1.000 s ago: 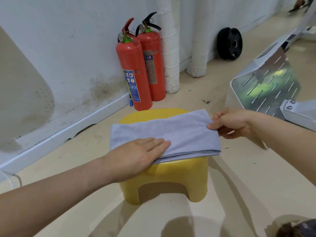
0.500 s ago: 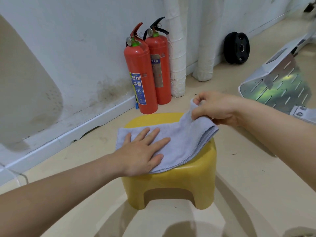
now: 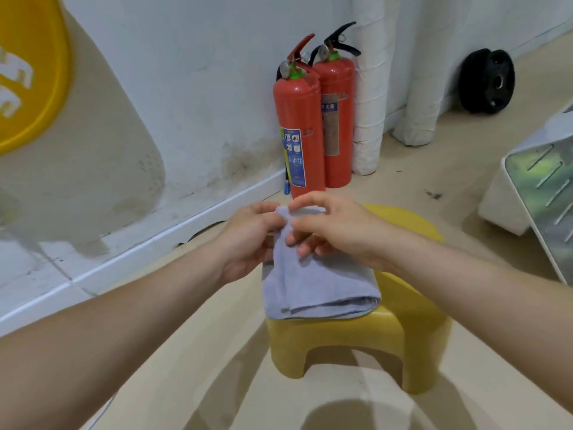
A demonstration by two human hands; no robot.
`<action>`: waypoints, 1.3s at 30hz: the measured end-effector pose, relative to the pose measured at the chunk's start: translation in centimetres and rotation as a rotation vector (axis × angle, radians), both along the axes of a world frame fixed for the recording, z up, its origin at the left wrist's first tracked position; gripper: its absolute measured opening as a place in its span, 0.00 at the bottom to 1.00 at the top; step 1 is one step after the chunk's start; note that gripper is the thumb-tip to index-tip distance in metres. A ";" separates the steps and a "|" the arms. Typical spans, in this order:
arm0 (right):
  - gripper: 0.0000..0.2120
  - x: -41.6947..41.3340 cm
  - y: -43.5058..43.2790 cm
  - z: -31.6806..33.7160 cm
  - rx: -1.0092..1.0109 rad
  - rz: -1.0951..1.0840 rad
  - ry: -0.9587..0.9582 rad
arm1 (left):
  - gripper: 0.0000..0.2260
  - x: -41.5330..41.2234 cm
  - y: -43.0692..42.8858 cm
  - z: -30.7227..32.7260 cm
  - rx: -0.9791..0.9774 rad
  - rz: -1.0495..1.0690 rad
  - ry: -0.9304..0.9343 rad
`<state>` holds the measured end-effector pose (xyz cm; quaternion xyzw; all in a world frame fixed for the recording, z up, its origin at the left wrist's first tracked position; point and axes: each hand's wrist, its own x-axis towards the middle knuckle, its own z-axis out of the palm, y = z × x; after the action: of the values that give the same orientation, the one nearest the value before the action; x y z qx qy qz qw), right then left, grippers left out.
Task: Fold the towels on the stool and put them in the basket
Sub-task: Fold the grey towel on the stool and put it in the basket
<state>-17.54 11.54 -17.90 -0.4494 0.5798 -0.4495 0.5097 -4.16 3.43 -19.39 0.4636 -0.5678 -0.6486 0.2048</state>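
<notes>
Pinching the far corner of a grey-blue towel (image 3: 319, 287), a person's left hand (image 3: 248, 240) and right hand (image 3: 338, 231) meet above a yellow stool (image 3: 412, 305), each with finger and thumb closed on the cloth. The towel lies on the near-left part of the stool's seat, doubled into several layers, with a rounded fold facing the camera and stacked edges showing at its near left corner. The raised corner suggests the fold is being squared up, not finished. Only this one towel is in sight. It has not reached the basket. A yellow slotted rim (image 3: 40, 72) at the upper left edge may be the basket, but too little shows to tell. The cloth looks soft, thick and limp.
</notes>
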 end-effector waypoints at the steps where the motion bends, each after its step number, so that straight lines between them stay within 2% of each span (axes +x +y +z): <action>1: 0.10 -0.8 -0.6 -0.6 -0.021 -0.079 0.121 | 0.15 0.1 0.0 -0.3 -0.017 0.044 -0.033; 3: 0.12 -3.1 -1.6 -1.5 -0.070 -0.194 0.542 | 0.18 0.3 0.1 -0.6 -0.042 0.093 -0.098; 4: 0.13 -4.1 -1.7 -1.8 -0.047 -0.182 0.679 | 0.19 0.3 0.2 -0.8 -0.069 0.095 -0.136; 5: 0.14 -5.0 -1.8 -2.2 0.026 -0.133 0.710 | 0.19 0.2 0.4 -0.8 -0.094 0.100 -0.164; 7: 0.16 -6.2 -1.9 -2.8 0.195 -0.021 0.561 | 0.19 0.2 0.4 -1.0 -0.113 0.119 -0.161; 9: 0.15 -6.4 -2.1 -3.1 0.238 0.045 0.524 | 0.23 0.5 0.2 -1.2 -0.082 0.106 -0.140; 12: 0.15 -6.4 -2.5 -3.1 0.230 0.140 0.598 | 0.34 1.0 0.2 -1.5 -0.128 0.018 -0.205; 15: 0.21 -6.4 -2.5 -2.4 0.289 0.271 0.709 | 0.32 1.1 0.3 -1.7 -0.219 0.004 -0.195; 18: 0.21 -6.9 -2.0 -1.5 0.311 0.275 0.805 | 0.29 0.6 0.0 -1.5 -0.202 0.026 -0.141; 21: 0.25 -8.2 -1.2 -0.9 0.272 0.180 0.881 | 0.36 -0.4 0.5 -1.6 -0.153 -0.056 -0.203; 22: 0.27 -8.8 -0.7 -0.7 0.294 0.189 0.891 | 0.34 -1.0 1.0 -1.7 -0.171 -0.114 -0.255; 25: 0.23 -10.7 1.1 0.2 0.510 0.353 0.897 | 0.11 -2.9 3.1 -1.8 -0.385 -0.322 -0.374; 27: 0.25 -11.6 2.4 0.7 0.613 0.433 0.832 | 0.09 -4.2 4.1 -1.9 -0.594 -0.416 -0.382; 28: 0.26 -11.8 2.9 0.7 0.599 0.447 0.792 | 0.09 -4.7 4.4 -1.8 -0.644 -0.456 -0.362; 30: 0.28 -12.0 3.3 0.4 0.437 0.410 0.668 | 0.10 -5.1 4.7 -1.9 -0.692 -0.501 -0.343; 33: 0.16 -10.9 2.9 -0.9 0.217 0.266 0.428 | 0.08 -4.4 4.6 -2.2 -0.823 -0.508 -0.411; 34: 0.12 -10.3 2.7 -1.4 0.194 0.243 0.441 | 0.10 -4.0 4.4 -2.3 -0.889 -0.508 -0.468; 36: 0.09 -8.9 2.3 -2.4 0.171 0.219 0.645 | 0.14 -3.3 4.0 -2.2 -0.964 -0.484 -0.598; 38: 0.11 -7.6 2.1 -3.6 0.097 0.180 0.867 | 0.15 -2.9 3.5 -2.2 -0.946 -0.450 -0.699; 39: 0.12 -7.2 2.0 -4.2 0.061 0.154 0.917 | 0.15 -2.7 3.2 -2.3 -0.942 -0.450 -0.754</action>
<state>-24.73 13.57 -22.07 -0.6281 0.7233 -0.1480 0.2458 -6.91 6.60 -21.67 0.3896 -0.9083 -0.1492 0.0315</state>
